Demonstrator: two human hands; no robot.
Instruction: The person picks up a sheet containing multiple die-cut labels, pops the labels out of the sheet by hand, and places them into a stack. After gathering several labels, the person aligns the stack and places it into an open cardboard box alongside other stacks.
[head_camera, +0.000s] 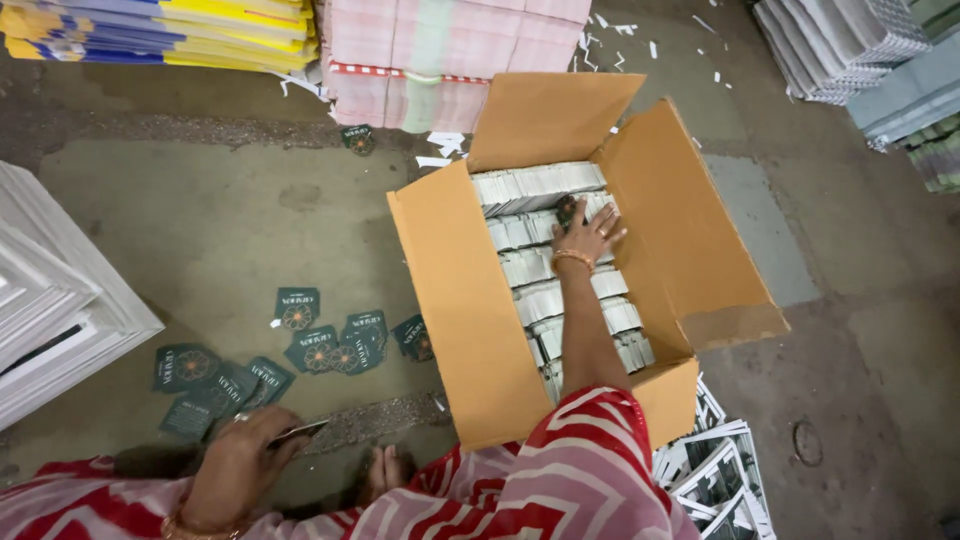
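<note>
While the right hand (590, 238) presses spread fingers on a dark card bundle (568, 210) inside the cardboard box (470, 320), the left hand (238, 465) pinches one card (297, 432) near the floor.

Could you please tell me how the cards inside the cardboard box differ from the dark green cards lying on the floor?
The cards in the box stand on edge in tight rows, showing pale edges; the cards on the floor lie flat and scattered, showing dark green faces. The right hand rests on the boxed cards; the left hand grips a card near the floor ones. Both look like the same kind.
</note>
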